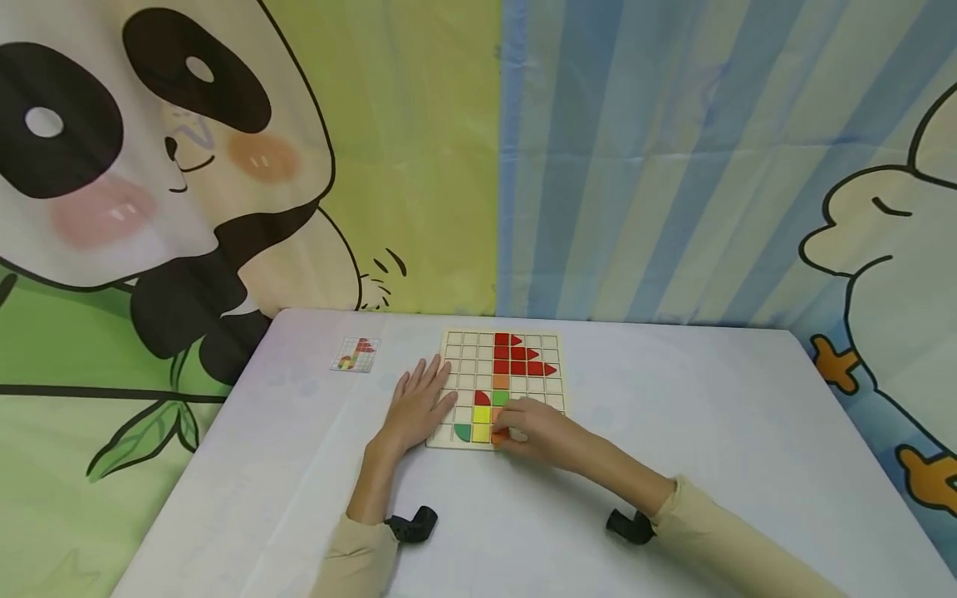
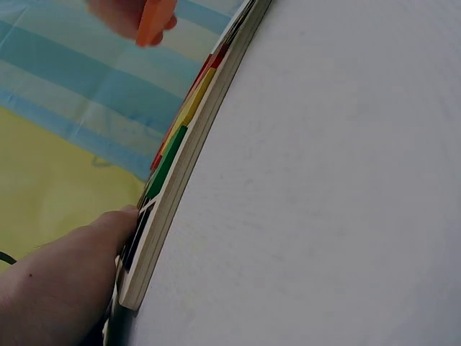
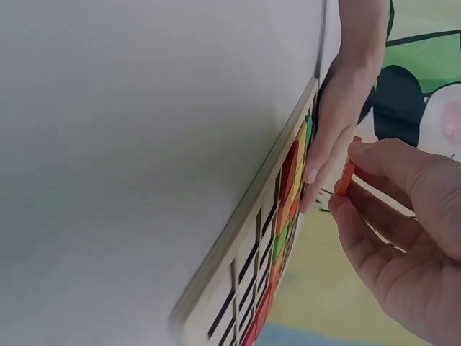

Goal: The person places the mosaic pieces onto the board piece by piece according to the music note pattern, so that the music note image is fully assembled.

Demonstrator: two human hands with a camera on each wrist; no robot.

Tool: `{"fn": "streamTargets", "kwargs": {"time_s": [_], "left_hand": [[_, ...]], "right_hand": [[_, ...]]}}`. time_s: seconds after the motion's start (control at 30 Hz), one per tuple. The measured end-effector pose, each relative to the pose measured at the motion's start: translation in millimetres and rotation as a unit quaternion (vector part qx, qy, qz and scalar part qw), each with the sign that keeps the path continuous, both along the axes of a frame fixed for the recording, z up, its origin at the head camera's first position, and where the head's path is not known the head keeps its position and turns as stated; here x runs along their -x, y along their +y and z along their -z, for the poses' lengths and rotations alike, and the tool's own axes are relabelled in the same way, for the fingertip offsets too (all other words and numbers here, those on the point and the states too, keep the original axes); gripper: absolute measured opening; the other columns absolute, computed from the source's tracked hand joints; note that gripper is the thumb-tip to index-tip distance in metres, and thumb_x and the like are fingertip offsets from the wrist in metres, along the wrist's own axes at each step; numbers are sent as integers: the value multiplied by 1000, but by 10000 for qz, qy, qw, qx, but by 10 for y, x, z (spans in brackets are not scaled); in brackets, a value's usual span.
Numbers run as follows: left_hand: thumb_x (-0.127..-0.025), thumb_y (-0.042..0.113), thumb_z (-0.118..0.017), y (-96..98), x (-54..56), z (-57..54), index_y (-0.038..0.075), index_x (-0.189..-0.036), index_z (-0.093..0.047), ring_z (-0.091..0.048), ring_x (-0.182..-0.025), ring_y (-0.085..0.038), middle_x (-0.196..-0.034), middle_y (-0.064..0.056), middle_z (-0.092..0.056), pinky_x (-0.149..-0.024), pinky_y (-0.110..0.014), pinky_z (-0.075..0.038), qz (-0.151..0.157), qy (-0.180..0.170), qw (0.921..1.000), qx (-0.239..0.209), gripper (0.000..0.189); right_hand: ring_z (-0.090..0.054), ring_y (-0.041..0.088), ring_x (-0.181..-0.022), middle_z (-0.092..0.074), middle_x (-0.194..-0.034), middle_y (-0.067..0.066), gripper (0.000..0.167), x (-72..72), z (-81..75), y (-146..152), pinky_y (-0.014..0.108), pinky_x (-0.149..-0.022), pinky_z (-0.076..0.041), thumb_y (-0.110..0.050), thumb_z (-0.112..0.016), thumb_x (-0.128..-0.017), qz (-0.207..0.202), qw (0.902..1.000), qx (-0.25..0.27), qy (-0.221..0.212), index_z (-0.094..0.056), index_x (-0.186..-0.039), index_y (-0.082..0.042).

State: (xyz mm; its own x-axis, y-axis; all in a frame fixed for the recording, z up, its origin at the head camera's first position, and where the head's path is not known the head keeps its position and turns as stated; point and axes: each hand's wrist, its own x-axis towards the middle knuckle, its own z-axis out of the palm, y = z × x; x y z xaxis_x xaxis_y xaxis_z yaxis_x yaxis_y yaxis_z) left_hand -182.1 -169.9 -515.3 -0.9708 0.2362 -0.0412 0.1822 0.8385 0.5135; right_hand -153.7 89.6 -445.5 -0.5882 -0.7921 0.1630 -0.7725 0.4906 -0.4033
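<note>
A wooden grid board (image 1: 459,350) lies on the table. Red tiles (image 1: 503,354) fill part of its upper right, and below are orange, green (image 1: 500,398), yellow (image 1: 481,423) and red quarter-round tiles. A green quarter-round tile (image 1: 463,432) sits near the bottom left. My left hand (image 1: 414,407) rests along the board's left edge, fingers straight. Over the board's lower middle, my right hand (image 1: 542,433) pinches a thin orange tile (image 3: 348,173) between thumb and fingers. In the right wrist view that tile is seen edge-on, off the board's surface.
A small pattern card (image 1: 356,355) with a similar coloured figure lies left of the board. The white table (image 1: 688,415) reaches back to a printed curtain (image 1: 419,166) with a panda on it. Black cameras (image 1: 414,525) are worn on both wrists.
</note>
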Motion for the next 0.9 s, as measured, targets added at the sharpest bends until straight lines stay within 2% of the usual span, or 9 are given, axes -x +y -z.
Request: {"fn": "streamTargets", "kwargs": {"time_s": [0.13,0.27,0.37,0.5,0.73,0.9], "left_hand": [[-109,45,-45,-16,-2,0,14,-165,-28,-6,-162,-33,-174,-9,-15,-130,-58,-4,25,42,10000,27,66],[-110,45,-45,-22,-4,-3,14,-165,-29,-7,-162,-34,-174,-10,-16,-129,-59,-4,61,55,10000,31,65],[-110,45,-45,-25,-5,0,14,-165,-29,-6,-162,-34,-174,-10,-16,-129,-60,-4,83,27,9999,64,65],[-110,46,-43,-22,-2,10,15,-165,-27,-6,-162,-34,-174,-9,-15,-129,-59,-4,107,-31,9998,163,65],[-110,45,-43,-24,-1,-3,15,-165,-28,-6,-163,-33,-174,-9,-15,-129,-59,-4,74,-40,9998,160,64],[-110,44,-45,-19,-12,-13,13,-164,-29,-7,-162,-34,-174,-10,-17,-129,-59,-5,67,0,9999,93,64]], "right_hand": [[-64,15,-85,-73,-95,2,9,166,-5,-293,22,-78,-56,-11,-78,-93,18,9992,-213,-342,-78,-101,-8],[-62,15,-81,-72,-93,3,10,270,-2,-511,23,-76,-55,-11,-76,-94,-16,9977,-487,-473,-78,-101,-5],[-55,12,-75,-69,-86,1,6,318,35,-627,21,-71,-50,-11,-76,-94,81,9965,-738,-384,-77,-94,-6],[-47,10,-69,-64,-78,0,12,340,85,-706,20,-65,-42,-11,-74,-96,258,9947,-945,-325,-75,-84,-8],[-50,10,-72,-68,-86,2,10,308,106,-751,18,-64,-47,-12,-74,-96,378,9901,-1317,318,-80,-92,-5],[-51,11,-74,-68,-88,1,11,296,101,-753,17,-62,-44,-12,-72,-97,461,9876,-1411,513,-81,-92,-7]]}}
